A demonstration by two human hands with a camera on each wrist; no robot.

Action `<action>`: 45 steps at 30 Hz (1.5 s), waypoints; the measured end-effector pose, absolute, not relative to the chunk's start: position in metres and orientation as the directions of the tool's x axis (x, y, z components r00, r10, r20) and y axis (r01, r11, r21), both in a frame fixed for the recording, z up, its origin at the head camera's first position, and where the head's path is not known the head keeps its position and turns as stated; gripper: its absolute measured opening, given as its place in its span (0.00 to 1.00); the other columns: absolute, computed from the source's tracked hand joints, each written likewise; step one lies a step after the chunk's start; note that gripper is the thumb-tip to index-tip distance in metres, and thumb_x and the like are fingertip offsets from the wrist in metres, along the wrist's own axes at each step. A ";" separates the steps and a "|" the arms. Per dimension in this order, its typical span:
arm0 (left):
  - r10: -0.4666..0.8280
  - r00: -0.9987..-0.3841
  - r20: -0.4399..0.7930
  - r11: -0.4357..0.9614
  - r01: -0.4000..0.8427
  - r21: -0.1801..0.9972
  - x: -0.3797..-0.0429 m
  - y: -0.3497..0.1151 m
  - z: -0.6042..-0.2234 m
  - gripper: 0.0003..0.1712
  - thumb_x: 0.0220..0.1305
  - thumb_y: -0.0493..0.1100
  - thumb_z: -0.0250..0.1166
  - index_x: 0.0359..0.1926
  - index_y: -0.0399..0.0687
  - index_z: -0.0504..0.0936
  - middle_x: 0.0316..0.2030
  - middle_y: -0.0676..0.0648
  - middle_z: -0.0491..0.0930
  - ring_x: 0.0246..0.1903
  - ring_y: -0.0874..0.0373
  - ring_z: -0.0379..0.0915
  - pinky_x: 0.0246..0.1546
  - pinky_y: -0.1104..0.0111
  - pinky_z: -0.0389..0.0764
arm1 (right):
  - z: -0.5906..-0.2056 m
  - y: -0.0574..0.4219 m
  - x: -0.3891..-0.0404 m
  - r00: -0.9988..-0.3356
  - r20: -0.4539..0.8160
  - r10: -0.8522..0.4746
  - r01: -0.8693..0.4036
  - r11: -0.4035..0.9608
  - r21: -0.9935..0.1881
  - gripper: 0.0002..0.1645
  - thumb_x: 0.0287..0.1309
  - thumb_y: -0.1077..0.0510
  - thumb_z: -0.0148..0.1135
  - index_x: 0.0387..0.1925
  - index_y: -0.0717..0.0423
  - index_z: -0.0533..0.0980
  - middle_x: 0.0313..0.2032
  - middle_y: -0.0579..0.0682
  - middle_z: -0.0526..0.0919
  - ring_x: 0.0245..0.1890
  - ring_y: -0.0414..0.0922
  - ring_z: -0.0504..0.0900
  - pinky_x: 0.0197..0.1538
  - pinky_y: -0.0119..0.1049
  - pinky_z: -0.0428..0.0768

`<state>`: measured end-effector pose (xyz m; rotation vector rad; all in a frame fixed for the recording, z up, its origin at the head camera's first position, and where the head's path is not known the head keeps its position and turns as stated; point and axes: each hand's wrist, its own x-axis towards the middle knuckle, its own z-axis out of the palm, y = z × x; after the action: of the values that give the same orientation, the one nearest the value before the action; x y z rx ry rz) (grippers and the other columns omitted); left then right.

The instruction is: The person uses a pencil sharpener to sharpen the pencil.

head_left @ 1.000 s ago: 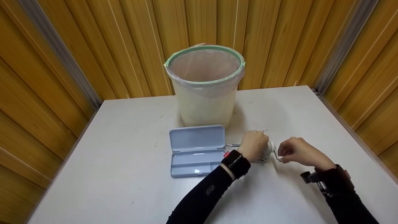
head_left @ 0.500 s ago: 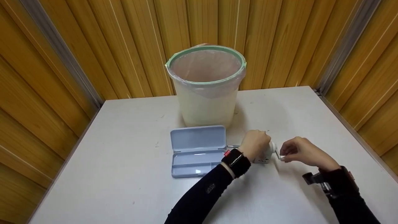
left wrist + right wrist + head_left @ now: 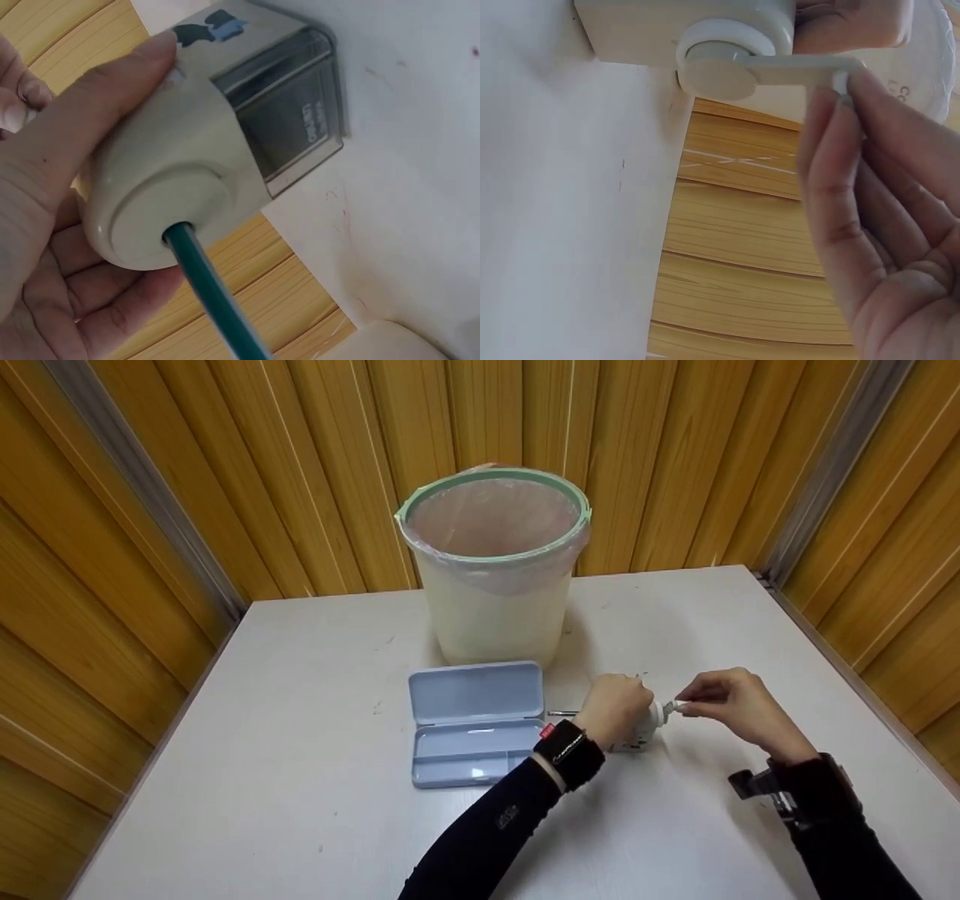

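In the left wrist view, my left hand (image 3: 67,165) grips a cream crank pencil sharpener (image 3: 172,142) around its body, thumb on top. The sharpener has a clear dark shavings drawer (image 3: 292,112) and stands on the white table. A green pencil (image 3: 214,292) sticks out of its round front hole. My right hand (image 3: 885,187) pinches the small end knob of the crank handle (image 3: 795,71) between thumb and fingers. In the head view the left hand covers much of the sharpener, and only a short end of the pencil (image 3: 562,713) shows beside it.
An open light-blue pencil case (image 3: 476,694), with compartments in its base, lies left of the sharpener. Behind it stands a cream bin (image 3: 495,615) with a green rim and a plastic liner. Wood-patterned walls (image 3: 300,472) enclose the white table (image 3: 315,750).
The right hand has moved up with the crank handle, which pointed downward before and now sits higher. My left hand keeps its grip on the sharpener in the same place.
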<state>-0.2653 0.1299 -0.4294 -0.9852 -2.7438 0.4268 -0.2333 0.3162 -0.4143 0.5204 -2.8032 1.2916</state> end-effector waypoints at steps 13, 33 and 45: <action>0.662 -0.742 0.109 0.722 0.592 -0.358 -0.265 0.127 -0.430 0.11 0.52 0.54 0.74 0.39 0.66 0.87 0.33 0.62 0.85 0.28 0.69 0.78 0.29 0.75 0.81 | -0.419 0.304 -0.243 -0.881 0.417 -0.221 -0.441 0.701 -0.560 0.06 0.44 0.71 0.74 0.26 0.60 0.85 0.28 0.56 0.88 0.26 0.26 0.80 0.31 0.17 0.76; 0.657 -0.747 0.106 0.728 0.592 -0.345 -0.265 0.128 -0.431 0.11 0.53 0.55 0.73 0.39 0.66 0.87 0.32 0.63 0.84 0.29 0.68 0.78 0.28 0.75 0.81 | -0.437 0.291 -0.262 -0.843 0.496 -0.206 -0.450 0.776 -0.442 0.05 0.44 0.73 0.72 0.25 0.65 0.82 0.26 0.58 0.87 0.27 0.53 0.86 0.31 0.28 0.81; 0.665 -0.739 0.108 0.721 0.596 -0.354 -0.265 0.128 -0.429 0.12 0.53 0.53 0.73 0.40 0.65 0.87 0.32 0.62 0.84 0.28 0.68 0.78 0.27 0.74 0.81 | -0.441 0.293 -0.271 -0.886 0.413 -0.209 -0.407 0.777 -0.480 0.03 0.48 0.72 0.70 0.26 0.66 0.83 0.29 0.62 0.87 0.30 0.57 0.87 0.32 0.34 0.82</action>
<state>-0.2654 0.1277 -0.4291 -1.0035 -2.6980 0.4390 -0.2709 0.2927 -0.4407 0.4720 -2.6332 0.8214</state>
